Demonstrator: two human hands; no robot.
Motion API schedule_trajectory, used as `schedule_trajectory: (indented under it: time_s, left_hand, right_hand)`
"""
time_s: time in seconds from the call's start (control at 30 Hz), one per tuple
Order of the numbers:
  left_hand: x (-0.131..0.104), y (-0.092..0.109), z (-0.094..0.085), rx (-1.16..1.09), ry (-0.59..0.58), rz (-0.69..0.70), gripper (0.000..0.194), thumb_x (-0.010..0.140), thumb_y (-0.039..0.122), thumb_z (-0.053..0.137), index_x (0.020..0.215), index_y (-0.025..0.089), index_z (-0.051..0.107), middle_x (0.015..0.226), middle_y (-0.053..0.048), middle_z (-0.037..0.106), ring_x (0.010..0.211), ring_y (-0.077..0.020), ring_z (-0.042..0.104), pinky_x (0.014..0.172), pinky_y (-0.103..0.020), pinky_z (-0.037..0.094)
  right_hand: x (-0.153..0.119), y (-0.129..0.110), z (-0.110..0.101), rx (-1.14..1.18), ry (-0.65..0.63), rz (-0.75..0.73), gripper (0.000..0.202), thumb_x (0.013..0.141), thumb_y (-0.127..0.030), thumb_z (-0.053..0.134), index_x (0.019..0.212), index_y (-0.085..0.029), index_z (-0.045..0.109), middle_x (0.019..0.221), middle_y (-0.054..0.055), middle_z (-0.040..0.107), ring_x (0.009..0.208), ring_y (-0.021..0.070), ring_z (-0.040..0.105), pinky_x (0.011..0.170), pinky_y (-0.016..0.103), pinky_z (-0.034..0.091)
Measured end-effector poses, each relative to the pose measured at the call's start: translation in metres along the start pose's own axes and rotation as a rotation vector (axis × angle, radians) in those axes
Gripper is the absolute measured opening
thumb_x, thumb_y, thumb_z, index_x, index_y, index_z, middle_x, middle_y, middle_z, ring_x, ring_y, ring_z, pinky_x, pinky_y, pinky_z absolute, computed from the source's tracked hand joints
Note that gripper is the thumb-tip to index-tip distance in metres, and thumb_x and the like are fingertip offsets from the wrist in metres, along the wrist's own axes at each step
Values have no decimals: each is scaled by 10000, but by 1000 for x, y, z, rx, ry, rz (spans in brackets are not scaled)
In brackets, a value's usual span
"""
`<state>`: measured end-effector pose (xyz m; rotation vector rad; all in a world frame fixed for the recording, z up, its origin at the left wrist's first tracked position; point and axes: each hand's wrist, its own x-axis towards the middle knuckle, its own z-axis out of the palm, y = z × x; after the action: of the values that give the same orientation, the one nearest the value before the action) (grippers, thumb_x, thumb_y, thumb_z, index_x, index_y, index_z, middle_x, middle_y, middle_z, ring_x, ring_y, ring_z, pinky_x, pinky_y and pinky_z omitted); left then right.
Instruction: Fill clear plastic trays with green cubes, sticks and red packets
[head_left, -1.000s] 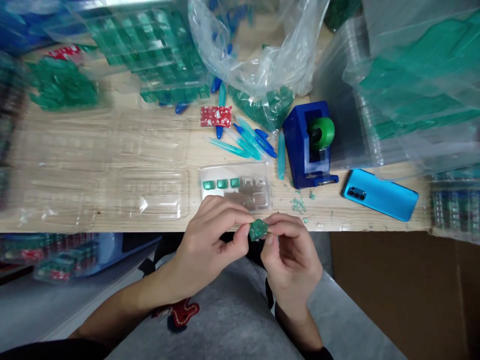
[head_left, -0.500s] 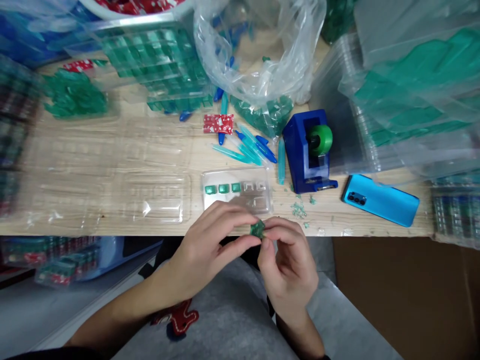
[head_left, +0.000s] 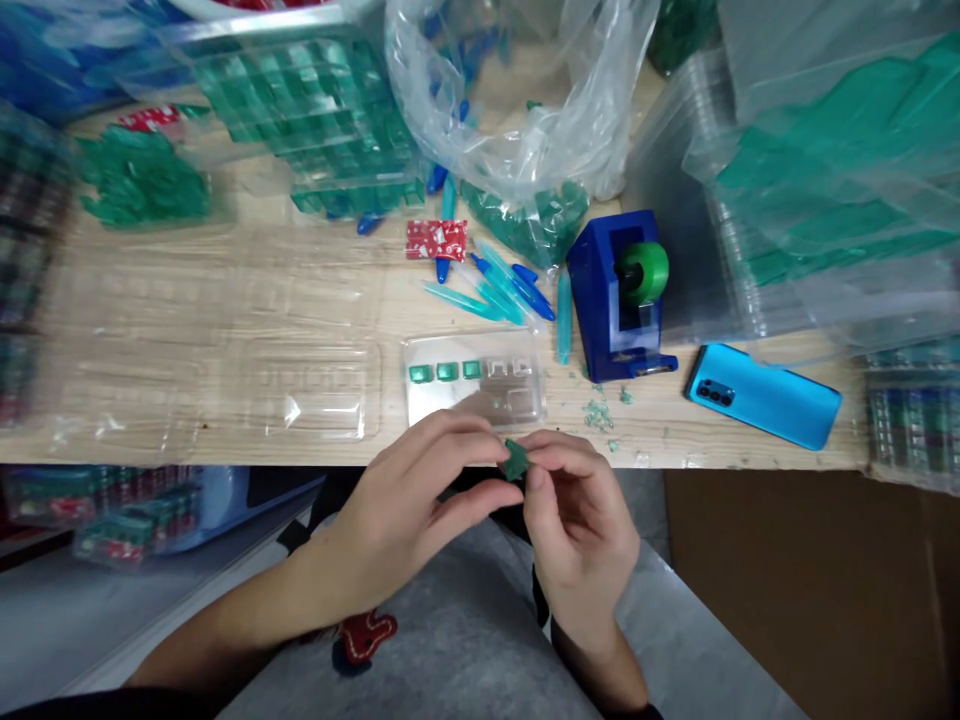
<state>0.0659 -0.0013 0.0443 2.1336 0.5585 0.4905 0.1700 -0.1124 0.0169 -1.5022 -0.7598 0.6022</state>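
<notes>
A small green translucent plastic piece [head_left: 516, 460] is held at the table's front edge, between the fingertips of both hands. My left hand [head_left: 420, 500] curls round it from the left, index finger above and thumb below. From the right, my right hand [head_left: 581, 520] pinches its edge between thumb and fingers. Just beyond my hands lies a clear plastic blister tray [head_left: 517, 405] with a row of three green blocks [head_left: 447, 371] in its wells. My left fingers partly hide the tray's near edge.
A blue tape dispenser [head_left: 600, 320] and a blue phone [head_left: 765, 397] lie to the right. Pens [head_left: 517, 290] and a red packet [head_left: 436, 240] sit beyond the tray. Clear trays [head_left: 307, 390] spread left; a plastic bag [head_left: 517, 150] and a bin of green blocks [head_left: 307, 110] stand behind.
The green piece has turned slightly between my fingertips, and my left thumb and index finger are a little wider apart. The view has shifted slightly.
</notes>
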Motion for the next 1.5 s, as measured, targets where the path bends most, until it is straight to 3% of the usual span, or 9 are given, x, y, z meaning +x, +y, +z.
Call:
schedule_trajectory:
  time_s: [0.13,0.37,0.57,0.8,0.97,1.23,1.33,1.43,1.5]
  left_hand:
    - [0,0,1,0,-6,-22,111,911,138,517,997,191,562,898,-6,668,838,-111,658,752,-211,560]
    - [-1,5,4,229,66,96,119,881,93,515,960,168,562,875,-41,637,814,-139,642,716,-246,562]
    - [-2,1,8,283,63,94,130,859,72,469,895,191,507,804,-20,597,749,-129,609,658,-233,544]
    - [-4,0,11,86,61,0,100,862,111,478,848,204,441,761,15,520,704,-97,546,635,-193,498]
    - [-5,-3,12,-18,104,-78,118,851,88,473,859,204,452,786,15,502,727,-97,531,653,-205,485]
    - [-6,-9,-7,-91,-142,-87,153,922,141,487,1051,223,496,957,-26,616,869,-124,632,730,-234,547]
    - [-5,-9,-6,74,-102,-1,142,929,115,450,1023,203,509,933,-30,644,873,-132,645,746,-249,556]
    - [-5,-8,1,280,2,130,110,898,93,467,956,170,520,878,-50,657,832,-151,655,726,-266,567]
    - [-6,-7,6,313,80,143,96,880,86,472,904,167,516,824,-46,652,777,-142,656,687,-243,568]
  right_hand:
    - [1,0,0,-16,-31,-19,235,864,-28,522,989,-217,586,988,11,617,940,119,584,829,274,523]
    - [0,-2,-2,-112,-90,11,265,869,-72,567,1077,-237,583,996,13,636,953,134,613,824,284,550]
    - [2,-5,-1,-319,-145,-128,255,874,-41,537,1061,-211,576,997,19,660,940,124,633,847,260,551]
    - [-2,-2,11,-228,43,-84,197,842,-48,527,934,-221,529,896,-3,606,853,105,608,757,231,545]
    - [-4,0,14,-213,65,-40,171,858,-71,514,938,-222,518,937,19,604,883,133,615,750,274,550]
    - [2,-6,7,-386,-76,-199,143,886,-70,526,944,-201,534,961,31,624,916,123,617,783,256,549]
    - [0,-4,8,-470,-91,-248,154,883,-61,523,977,-182,537,970,56,626,921,134,617,792,265,547]
    - [0,-3,9,-521,-76,-301,183,860,-39,531,978,-179,536,955,65,631,888,145,619,763,283,548]
    - [1,-5,10,-518,-52,-295,178,858,-45,533,963,-189,537,937,56,642,864,146,626,741,286,547]
